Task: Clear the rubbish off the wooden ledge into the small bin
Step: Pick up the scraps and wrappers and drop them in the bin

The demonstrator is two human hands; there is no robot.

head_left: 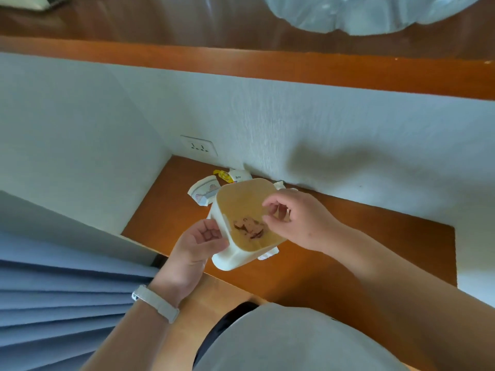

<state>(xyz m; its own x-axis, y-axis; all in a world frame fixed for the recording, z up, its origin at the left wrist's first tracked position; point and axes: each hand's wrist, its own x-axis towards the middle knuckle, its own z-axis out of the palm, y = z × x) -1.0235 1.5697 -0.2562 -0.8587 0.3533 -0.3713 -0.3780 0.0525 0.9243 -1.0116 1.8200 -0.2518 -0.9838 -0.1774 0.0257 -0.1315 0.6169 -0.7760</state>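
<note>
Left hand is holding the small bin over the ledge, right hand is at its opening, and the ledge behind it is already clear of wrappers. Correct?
Not quite. The head view shows the left hand holding the small bin over the wooden ledge and the right hand at its opening, but wrappers lie on the ledge behind the bin, near the wall.

White small bin [235,253] tilted above ledge [348,236]; wrappers [205,190] behind

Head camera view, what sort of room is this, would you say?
Probably a bedroom or hotel room corner: a low wooden ledge against a white textured wall with a wall socket, and blue curtains beside it. Snack wrappers litter the ledge.
</note>
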